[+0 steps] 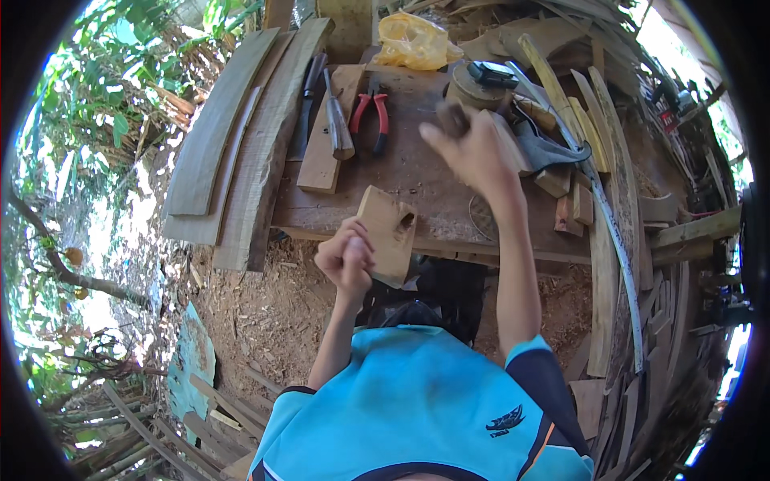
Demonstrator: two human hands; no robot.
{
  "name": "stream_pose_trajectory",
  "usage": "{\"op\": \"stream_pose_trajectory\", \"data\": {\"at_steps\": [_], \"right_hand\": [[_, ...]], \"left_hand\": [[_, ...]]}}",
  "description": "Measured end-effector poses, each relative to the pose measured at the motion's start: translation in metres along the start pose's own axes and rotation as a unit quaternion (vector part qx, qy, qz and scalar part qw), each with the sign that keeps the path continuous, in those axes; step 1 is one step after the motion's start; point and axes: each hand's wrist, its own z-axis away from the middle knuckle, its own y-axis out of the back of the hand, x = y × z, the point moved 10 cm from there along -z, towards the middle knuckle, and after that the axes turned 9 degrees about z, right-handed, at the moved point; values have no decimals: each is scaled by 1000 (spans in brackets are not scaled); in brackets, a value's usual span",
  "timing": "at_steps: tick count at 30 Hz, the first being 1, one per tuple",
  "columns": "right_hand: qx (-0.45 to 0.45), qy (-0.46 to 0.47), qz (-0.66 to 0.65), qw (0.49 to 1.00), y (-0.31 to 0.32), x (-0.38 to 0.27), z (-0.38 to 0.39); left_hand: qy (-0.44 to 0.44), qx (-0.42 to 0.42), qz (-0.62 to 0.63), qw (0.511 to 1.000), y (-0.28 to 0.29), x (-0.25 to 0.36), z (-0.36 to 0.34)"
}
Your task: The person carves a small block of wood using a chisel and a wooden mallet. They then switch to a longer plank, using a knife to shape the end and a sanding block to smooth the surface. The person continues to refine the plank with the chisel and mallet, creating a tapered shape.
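wooden block (388,240) | in left hand (345,256) | right hand (477,152) well apart

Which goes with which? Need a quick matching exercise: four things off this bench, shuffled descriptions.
1. Pliers
2. Chisel
3. Plastic bag
4. Holed wooden block

A. Translucent yellow, crumpled
B. Held in the left hand
C. Red and black handles
D. Lying on a wooden board

Pairs: 1-C, 2-D, 3-A, 4-B

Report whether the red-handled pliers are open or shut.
Open: the red-handled pliers lie with their handles spread apart, workbench showing between.
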Motion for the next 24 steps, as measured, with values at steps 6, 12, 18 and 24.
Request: {"op": "stream_pose_trajectory", "data": {"at_steps": [6,12,18,24], "right_hand": [[33,17,165,986,-46,51,-104],[342,262,129,893,4,41,-52],[35,180,221,958,-26,55,112],[-30,43,154,987,-34,112,122]], "left_hand": [[7,107,101,989,36,-28,16],[-23,34,-16,999,12,-12,20],[-63,-15,-147,987,12,-14,29],[-90,-86,-174,977,2,-26,14]]}}
